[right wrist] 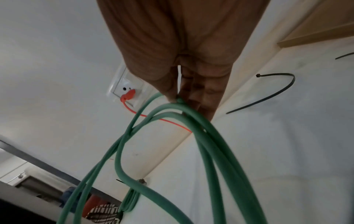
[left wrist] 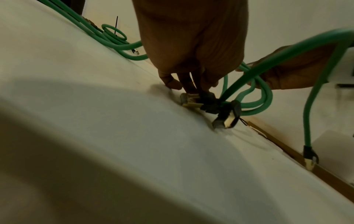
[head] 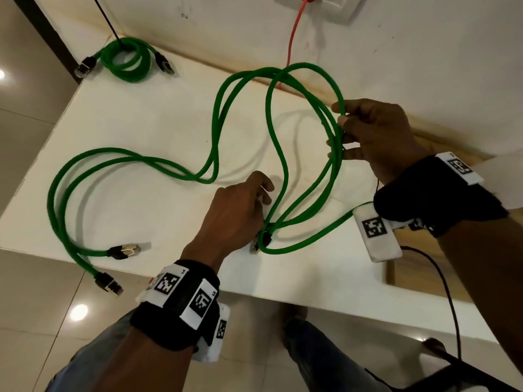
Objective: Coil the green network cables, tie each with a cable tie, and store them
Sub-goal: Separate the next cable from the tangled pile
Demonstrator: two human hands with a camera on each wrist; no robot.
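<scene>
Loose green network cables sprawl over the white table, with two free connectors near the front left edge. My right hand pinches several raised loops of green cable between thumb and fingers. My left hand holds the strands down where they cross near two connectors; its fingers curl onto them. A finished green coil with a black tie standing up lies at the far left corner.
Black cable ties lie on the table to the right of my right hand. A red cord runs from a wall socket down behind the table. A wooden ledge borders the right side. A dark chair stands below.
</scene>
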